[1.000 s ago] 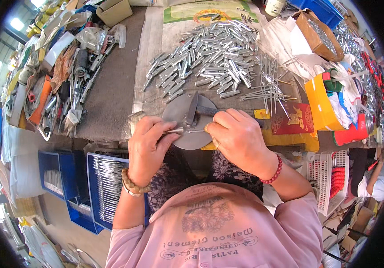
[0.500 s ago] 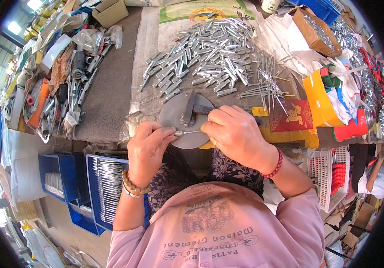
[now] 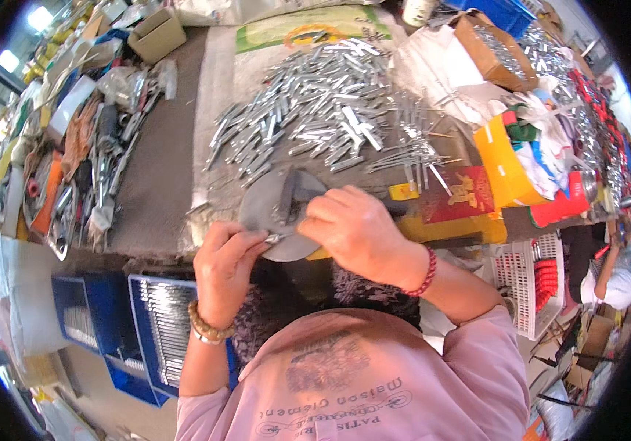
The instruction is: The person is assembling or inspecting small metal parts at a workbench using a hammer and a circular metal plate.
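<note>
My left hand (image 3: 221, 264) pinches a small metal fitting (image 3: 274, 239) over the near edge of a round grey metal disc (image 3: 260, 213). Close on its right, my right hand (image 3: 356, 235) is closed, thumb and fingertips together on the end of a thin metal rod that blur and the fingers mostly hide. A hammer (image 3: 287, 197) lies on the disc, its handle running right behind my right hand. Beyond the disc spreads a big pile of short silver metal tubes (image 3: 308, 103). Thin metal rods (image 3: 418, 140) lie loosely to the right of it.
Tools (image 3: 95, 162) crowd the table's left side. A yellow container (image 3: 505, 165) of cloths and a carton (image 3: 488, 55) of metal parts stand right. Blue bins (image 3: 155, 323) of metal parts sit below left; a white basket (image 3: 525, 294) with red parts is below right.
The whole view has shifted, so the table appears farther left. My hands look slightly closer together, and less of the rod between them shows. The hammer stays on the disc.
</note>
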Demonstrator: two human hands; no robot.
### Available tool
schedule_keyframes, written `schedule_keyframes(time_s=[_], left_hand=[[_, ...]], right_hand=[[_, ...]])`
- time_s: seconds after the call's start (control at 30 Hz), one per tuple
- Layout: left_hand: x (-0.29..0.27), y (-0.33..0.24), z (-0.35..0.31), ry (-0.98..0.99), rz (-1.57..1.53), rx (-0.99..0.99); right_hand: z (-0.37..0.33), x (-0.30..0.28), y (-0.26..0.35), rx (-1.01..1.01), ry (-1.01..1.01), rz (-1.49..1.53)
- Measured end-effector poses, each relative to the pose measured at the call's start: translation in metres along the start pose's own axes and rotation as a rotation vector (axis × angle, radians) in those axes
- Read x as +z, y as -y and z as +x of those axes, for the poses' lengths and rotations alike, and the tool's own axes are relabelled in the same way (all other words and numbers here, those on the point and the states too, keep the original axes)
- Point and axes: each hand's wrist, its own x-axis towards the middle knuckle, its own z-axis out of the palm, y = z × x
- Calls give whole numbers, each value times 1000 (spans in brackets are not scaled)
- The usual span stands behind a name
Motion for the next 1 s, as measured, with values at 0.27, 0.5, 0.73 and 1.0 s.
schedule_keyframes(time_s=[0.27,0.5,0.73,1.0], left_hand=[[-1,-2,-2,-7,7,-23],[1,-2,-2,-9,3,-31],[0,-4,-4,17,-11,-50],[2,-3,-6,-20,-3,-61]], right_hand=[[-21,-42,-59,448,-306,-206],[-34,-49,-105,539,-152,-270],[-23,-48,-106,535,-162,-271],[-17,-52,-107,484,-122,-53]])
